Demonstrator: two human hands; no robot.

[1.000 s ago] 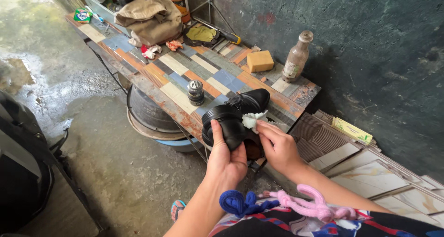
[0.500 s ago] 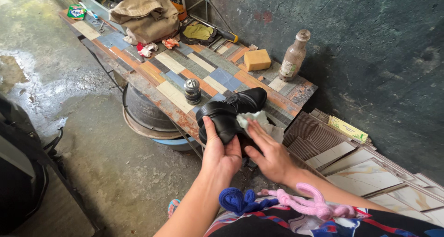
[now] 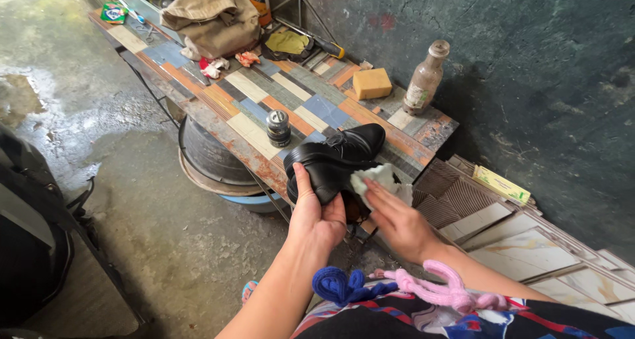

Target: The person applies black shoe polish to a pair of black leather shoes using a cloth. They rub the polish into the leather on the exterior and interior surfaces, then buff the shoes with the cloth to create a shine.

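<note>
Black leather shoe (image 3: 331, 164) looks stiff, light and slick; left hand (image 3: 316, 216) grips it from beneath; right hand (image 3: 397, 220) presses a white cloth (image 3: 374, 178) against its side.

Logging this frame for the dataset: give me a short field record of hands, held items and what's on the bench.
left hand: grips black leather shoe from below
right hand: presses white cloth against the shoe's side
second shoe: black, on patchwork tiled bench, behind the held one
small tin: upright on bench, left of the shoes
yellow sponge: on bench near wall
glass bottle: upright, right of sponge
</note>
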